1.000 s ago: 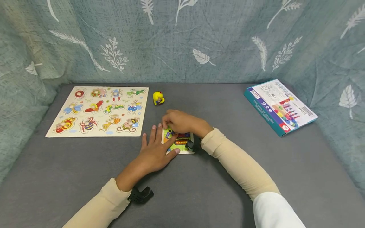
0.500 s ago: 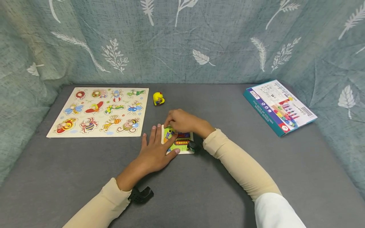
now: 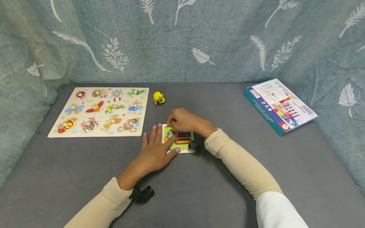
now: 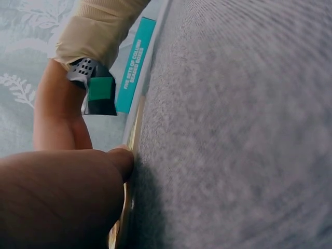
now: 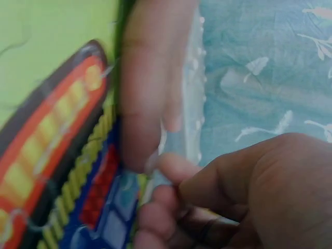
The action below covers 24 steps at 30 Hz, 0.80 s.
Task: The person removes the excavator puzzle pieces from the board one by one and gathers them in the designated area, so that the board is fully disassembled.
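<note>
A small jigsaw puzzle (image 3: 183, 147) lies flat on the table, with a pale border and a picture of a tracked vehicle on green. My left hand (image 3: 155, 153) rests on its left side, fingers spread and straight, thumb along the near edge. At the puzzle's far edge my right hand (image 3: 183, 120) has its fingers curled, the tips touching the upper left part. Close up in the right wrist view, the puzzle (image 5: 57, 155) shows piece seams beside the curled right hand (image 5: 218, 192). Whether a piece is pinched between those fingertips is hidden.
A large insect picture board (image 3: 98, 111) lies at the back left. Right of it stands a small yellow toy (image 3: 158, 98). A teal and white box (image 3: 280, 107) sits at the back right. A leaf-patterned curtain (image 3: 182, 41) hangs behind the grey table (image 3: 196, 190).
My right hand has shifted slightly to the right along the puzzle's far edge, baring more of its upper left corner. The left hand stays in place.
</note>
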Available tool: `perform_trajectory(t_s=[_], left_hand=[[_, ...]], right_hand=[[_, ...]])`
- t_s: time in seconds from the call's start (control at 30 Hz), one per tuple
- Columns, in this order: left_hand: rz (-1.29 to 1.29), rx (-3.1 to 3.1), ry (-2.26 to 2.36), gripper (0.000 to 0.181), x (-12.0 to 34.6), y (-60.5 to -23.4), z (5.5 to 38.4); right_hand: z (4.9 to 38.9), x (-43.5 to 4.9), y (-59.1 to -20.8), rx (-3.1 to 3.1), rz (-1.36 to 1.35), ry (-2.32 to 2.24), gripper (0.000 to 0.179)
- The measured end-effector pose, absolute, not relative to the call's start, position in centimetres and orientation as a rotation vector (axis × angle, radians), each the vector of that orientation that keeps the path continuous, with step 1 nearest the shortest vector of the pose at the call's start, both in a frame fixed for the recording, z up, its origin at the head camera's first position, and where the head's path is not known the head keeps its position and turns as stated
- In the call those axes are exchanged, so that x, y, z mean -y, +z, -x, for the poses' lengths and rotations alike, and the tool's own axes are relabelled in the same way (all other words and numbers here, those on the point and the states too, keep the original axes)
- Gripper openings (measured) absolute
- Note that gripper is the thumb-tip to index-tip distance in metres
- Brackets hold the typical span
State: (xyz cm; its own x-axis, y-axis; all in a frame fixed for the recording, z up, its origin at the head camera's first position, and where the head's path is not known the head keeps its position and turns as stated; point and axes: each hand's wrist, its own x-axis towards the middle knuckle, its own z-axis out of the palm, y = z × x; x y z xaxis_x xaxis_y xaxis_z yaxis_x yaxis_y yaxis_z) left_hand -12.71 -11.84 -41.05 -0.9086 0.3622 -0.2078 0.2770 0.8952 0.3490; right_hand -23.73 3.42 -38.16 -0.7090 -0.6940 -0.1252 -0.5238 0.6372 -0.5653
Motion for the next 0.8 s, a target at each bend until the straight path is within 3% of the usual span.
perform_trajectory(t_s=[0.27,0.8], left_hand=[[-0.491,-2.806,0.445,0.062,11.9,-41.2,12.7],[-0.495,-2.808,0.445,0.061,11.8,-41.1,12.6]], right_hand=[[23.6,-3.1,-37.4,-2.497,0.765,-0.695,0.029],[24.1,-3.1,-36.8,-2.378,0.692,-0.806,0.029]])
